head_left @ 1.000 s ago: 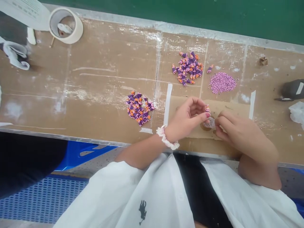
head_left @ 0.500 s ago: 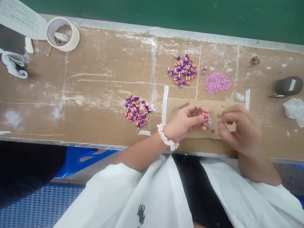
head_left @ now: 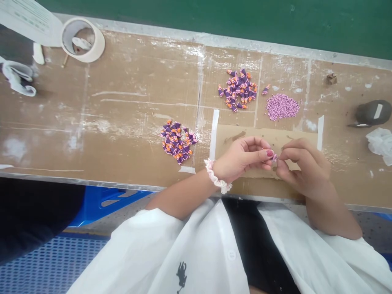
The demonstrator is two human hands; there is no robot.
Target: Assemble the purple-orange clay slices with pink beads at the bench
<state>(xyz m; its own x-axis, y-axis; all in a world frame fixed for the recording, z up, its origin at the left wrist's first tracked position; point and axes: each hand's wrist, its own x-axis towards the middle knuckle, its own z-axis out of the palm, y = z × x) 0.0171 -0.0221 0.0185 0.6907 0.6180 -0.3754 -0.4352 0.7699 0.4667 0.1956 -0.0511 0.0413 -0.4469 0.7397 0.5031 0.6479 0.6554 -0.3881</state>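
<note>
Between thumb and fingers my left hand (head_left: pixel 249 157) pinches a small purple figurine (head_left: pixel 274 157) with a pink edge and a bit of orange. My right hand (head_left: pixel 301 165) is closed in a pinch, its fingertips right at the figurine's purple end; whatever they grip is too small to make out. Both hands are over a taped-down cardboard piece (head_left: pixel 226 136). Beyond them lies a pile of similar figurines (head_left: pixel 240 87), a single figurine (head_left: pixel 266 90) and a heap of tiny pink-purple pieces (head_left: pixel 281 107). Another figurine pile (head_left: pixel 177 143) lies left of my left hand.
A masking tape roll (head_left: pixel 99 45) stands at the far left near a paper sheet (head_left: pixel 33 22) and a white strip loop (head_left: pixel 18 77). At right are a dark rounded object (head_left: pixel 372 112), a crumpled clear plastic (head_left: pixel 379 145) and a small brown scrap (head_left: pixel 331 79).
My right hand has moved left, bringing its fingertips up to the figurine. My left hand keeps its pinch, and the view has shifted slightly.
</note>
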